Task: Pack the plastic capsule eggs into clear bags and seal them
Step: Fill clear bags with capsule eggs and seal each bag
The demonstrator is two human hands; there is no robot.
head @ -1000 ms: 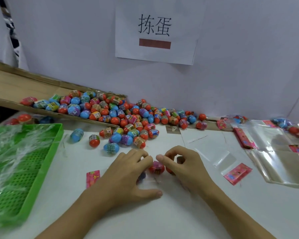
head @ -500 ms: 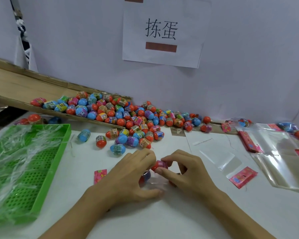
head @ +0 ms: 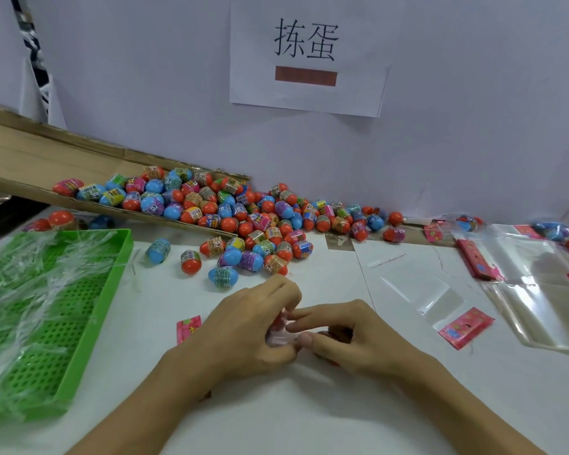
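Both hands meet low on the white desk (head: 309, 421), fingers curled around a small clear plastic bag (head: 281, 338) whose film shows between them. The left hand (head: 250, 326) grips the bag from its side, fingertips bent down over the top, and a red capsule egg (head: 277, 320) shows through the film just under those fingers. The right hand (head: 352, 336) pinches the bag's near edge between thumb and forefinger; how many eggs sit inside cannot be told. Just beyond the left hand lies the loose heap of red and blue plastic capsule eggs (head: 250, 231), spilling off a tilted brown cardboard chute (head: 30, 165) against the wall. Beside the left hand, touching its outer edge, lies a pink printed label card (head: 187, 327). Well out past the left hand sits a green perforated plastic tray (head: 89, 323) holding crumpled clear film. Beyond the right hand lie flat clear bags (head: 424, 290), another pink label card (head: 465, 327) and a larger stack of clear bags (head: 546, 307).
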